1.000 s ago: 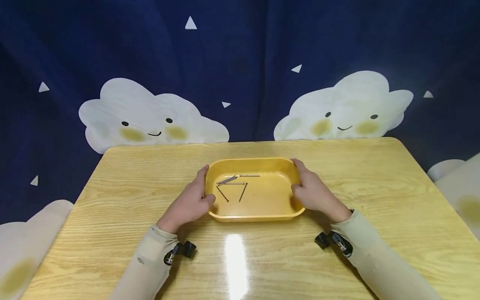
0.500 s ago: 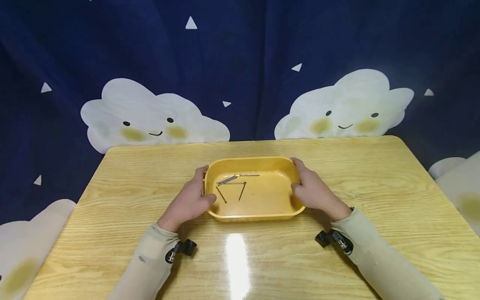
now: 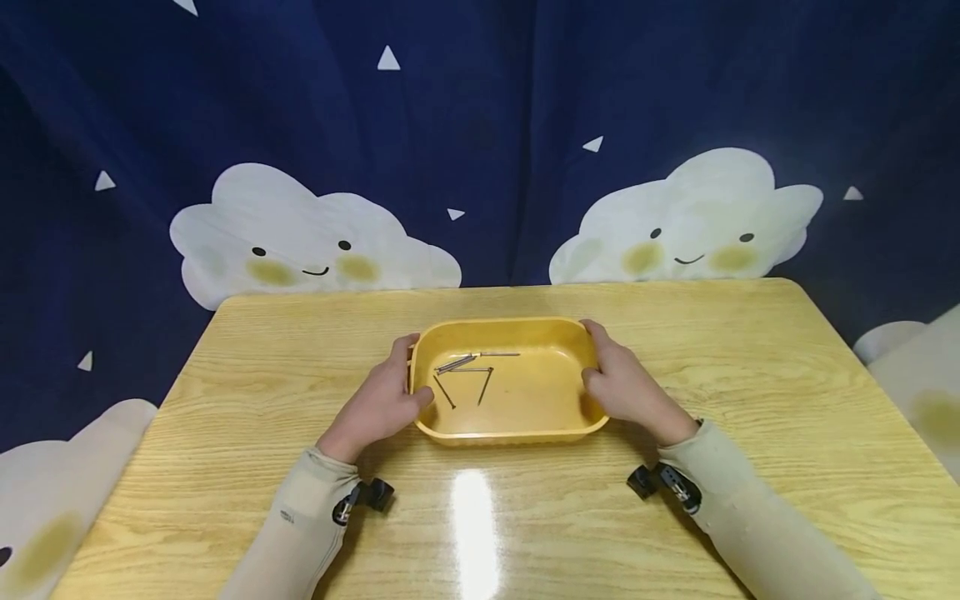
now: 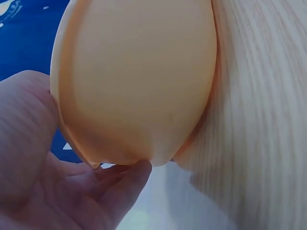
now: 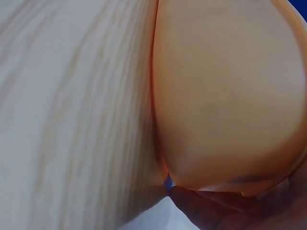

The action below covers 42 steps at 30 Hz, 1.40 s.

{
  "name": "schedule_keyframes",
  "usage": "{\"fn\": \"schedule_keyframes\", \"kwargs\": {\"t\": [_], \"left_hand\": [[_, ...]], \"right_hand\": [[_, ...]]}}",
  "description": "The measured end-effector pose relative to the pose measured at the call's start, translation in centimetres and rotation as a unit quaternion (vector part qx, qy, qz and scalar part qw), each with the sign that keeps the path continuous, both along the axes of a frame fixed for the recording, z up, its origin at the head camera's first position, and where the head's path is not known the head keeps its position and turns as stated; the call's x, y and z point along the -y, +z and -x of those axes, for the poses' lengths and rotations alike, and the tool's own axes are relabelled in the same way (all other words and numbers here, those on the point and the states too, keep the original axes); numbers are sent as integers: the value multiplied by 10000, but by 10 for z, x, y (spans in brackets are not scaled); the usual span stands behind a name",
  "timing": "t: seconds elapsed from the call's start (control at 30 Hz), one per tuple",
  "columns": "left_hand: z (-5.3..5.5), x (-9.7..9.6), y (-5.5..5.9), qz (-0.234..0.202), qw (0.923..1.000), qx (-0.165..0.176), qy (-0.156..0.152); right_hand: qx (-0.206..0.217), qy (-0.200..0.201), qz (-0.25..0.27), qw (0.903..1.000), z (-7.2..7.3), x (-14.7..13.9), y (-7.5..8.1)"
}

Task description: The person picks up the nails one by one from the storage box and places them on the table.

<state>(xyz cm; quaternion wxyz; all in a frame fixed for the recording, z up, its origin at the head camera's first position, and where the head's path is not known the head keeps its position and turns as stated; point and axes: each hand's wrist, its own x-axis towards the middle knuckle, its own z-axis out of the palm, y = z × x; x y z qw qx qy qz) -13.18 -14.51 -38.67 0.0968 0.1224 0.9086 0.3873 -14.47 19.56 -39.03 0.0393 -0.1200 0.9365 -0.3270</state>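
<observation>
A yellow plastic tray (image 3: 517, 435) with rounded corners sits between my hands in the head view. My left hand (image 3: 381, 400) grips its left end, thumb over the rim and fingers along the outside. At the opposite end my right hand (image 3: 628, 379) holds the rim the same way. Several long thin metal nails (image 3: 455, 362) lie inside, gathered in the left half, some bunched side by side. One slanted nail (image 3: 486, 386) lies nearest the middle. Both wrist views show the tray's outer wall (image 4: 139, 72) close up, with fingertips (image 5: 192, 201) at its end; the nails are hidden there.
A light wooden table (image 3: 750, 367) spreads under the tray and both forearms. Behind its far edge hangs a dark blue curtain (image 3: 480, 100) with printed clouds. A small black camera (image 3: 378, 495) is strapped at each wrist.
The nails have shifted slightly inside the tray, the slanted one a little to the left to meet the end of another nail. Both hands keep their hold; the head view moved slightly.
</observation>
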Motion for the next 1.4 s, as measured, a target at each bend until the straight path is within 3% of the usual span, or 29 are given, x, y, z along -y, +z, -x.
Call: {"fn": "schedule_keyframes", "kwargs": {"t": [0.23, 0.5, 0.8, 1.13, 1.4], "left_hand": [[0, 0, -3, -28, 10000, 81, 44], [1, 0, -3, 200, 9998, -51, 30], [1, -3, -4, 409, 9991, 27, 77], [-1, -5, -7, 680, 9973, -192, 182], [-3, -5, -5, 780, 9963, -311, 181]], "right_hand": [[15, 6, -15, 10000, 0, 0, -3], [24, -15, -5, 10000, -1, -2, -1], [44, -16, -39, 10000, 0, -2, -1], [340, 599, -373, 9969, 4, -14, 7], [160, 735, -752, 9943, 4, -19, 10]]}}
